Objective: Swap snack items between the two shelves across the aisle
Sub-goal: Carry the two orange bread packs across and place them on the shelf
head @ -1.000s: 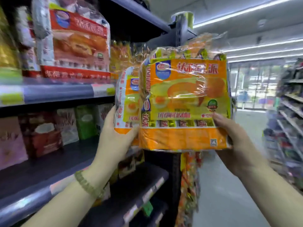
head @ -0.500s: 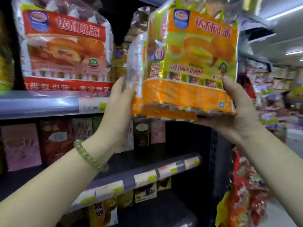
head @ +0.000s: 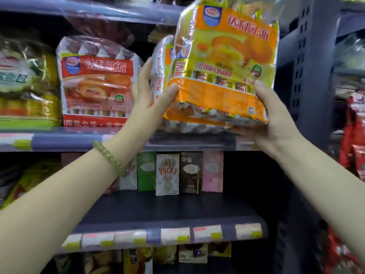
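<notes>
A large orange and yellow bag of cake pies point(head: 227, 62) is held up between both hands, just above the front of the upper shelf point(head: 189, 142). My left hand point(head: 150, 95) grips its left side, thumb on the front, fingers behind. My right hand point(head: 272, 117) holds its lower right corner from below, thumb on the front. A second pack of the same kind point(head: 161, 64) stands on the shelf right behind my left hand. A red bag of pies point(head: 96, 86) stands on the same shelf to the left.
A green and yellow bag point(head: 23, 84) sits at the far left of the upper shelf. Several Pocky boxes point(head: 167, 174) stand at the back of the lower shelf point(head: 167, 212). A dark perforated upright point(head: 302, 66) ends the shelving on the right, with red snack packs point(head: 353, 133) hanging beyond it.
Both hands have carried the orange bag from the aisle side leftward to the shelf front, beside the red bag. My view has turned to face the shelves.
</notes>
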Tool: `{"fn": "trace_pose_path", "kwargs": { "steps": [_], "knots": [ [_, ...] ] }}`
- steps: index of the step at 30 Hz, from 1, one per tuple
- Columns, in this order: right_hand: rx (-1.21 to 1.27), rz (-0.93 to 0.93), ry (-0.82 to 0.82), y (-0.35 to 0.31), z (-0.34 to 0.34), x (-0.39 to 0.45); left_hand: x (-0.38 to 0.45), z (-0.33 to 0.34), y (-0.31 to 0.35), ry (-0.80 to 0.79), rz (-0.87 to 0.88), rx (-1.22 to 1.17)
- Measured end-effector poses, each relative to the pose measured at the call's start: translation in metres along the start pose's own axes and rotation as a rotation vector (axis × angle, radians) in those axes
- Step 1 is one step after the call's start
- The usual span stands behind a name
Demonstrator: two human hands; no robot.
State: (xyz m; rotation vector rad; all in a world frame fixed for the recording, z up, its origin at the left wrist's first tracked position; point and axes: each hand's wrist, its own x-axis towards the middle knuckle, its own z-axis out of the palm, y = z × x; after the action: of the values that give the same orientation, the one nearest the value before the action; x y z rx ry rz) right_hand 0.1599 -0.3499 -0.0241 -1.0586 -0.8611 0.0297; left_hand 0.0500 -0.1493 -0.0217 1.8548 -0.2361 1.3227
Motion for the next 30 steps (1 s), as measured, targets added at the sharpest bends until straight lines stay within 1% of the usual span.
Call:
{"fn": "trace_pose_path", "kwargs": {
  "steps": [3,5,7,9,10,13,15,17,19,22,24,25,26,30],
  "knots": [
    [-0.036,-0.032,0.021,0.001,0.003,0.021,0.01,-0.003,-0.002,-0.087,0.066,0.081],
    [-0.065,-0.062,0.058,0.01,0.001,0.034,0.017,-0.008,-0.009,-0.135,0.074,0.121],
    [-0.135,-0.124,0.062,0.023,-0.001,0.041,0.018,-0.012,-0.018,-0.167,0.092,0.222],
    [-0.228,-0.141,0.042,0.036,-0.003,0.045,0.017,-0.012,-0.026,-0.187,0.104,0.252],
    [-0.269,-0.141,0.029,0.041,-0.004,0.048,0.017,-0.011,-0.029,-0.181,0.117,0.261],
    [-0.413,-0.159,0.002,0.045,-0.004,0.057,0.02,-0.009,-0.034,-0.15,0.203,0.386],
    [-0.524,-0.177,0.023,0.046,-0.003,0.062,0.019,-0.009,-0.041,-0.166,0.216,0.479],
    [-0.614,-0.241,0.043,0.047,-0.002,0.063,0.012,-0.008,-0.046,-0.157,0.196,0.611],
    [-0.628,-0.296,0.062,0.05,0.0,0.061,0.009,-0.007,-0.05,-0.132,0.205,0.648],
    [-0.63,-0.314,0.07,0.053,0.004,0.064,0.009,-0.004,-0.048,-0.107,0.214,0.689],
    [-0.668,-0.308,0.077,0.055,0.007,0.067,0.012,0.0,-0.046,-0.051,0.31,0.853],
    [-0.708,-0.301,0.079,0.055,0.009,0.069,0.015,0.002,-0.047,-0.033,0.367,0.933],
    [-0.747,-0.286,0.079,0.055,0.011,0.071,0.019,0.004,-0.048,-0.038,0.388,0.985],
    [-0.779,-0.215,0.105,0.06,0.009,0.084,0.03,0.01,-0.053,-0.091,0.339,1.037]
  ]
}}
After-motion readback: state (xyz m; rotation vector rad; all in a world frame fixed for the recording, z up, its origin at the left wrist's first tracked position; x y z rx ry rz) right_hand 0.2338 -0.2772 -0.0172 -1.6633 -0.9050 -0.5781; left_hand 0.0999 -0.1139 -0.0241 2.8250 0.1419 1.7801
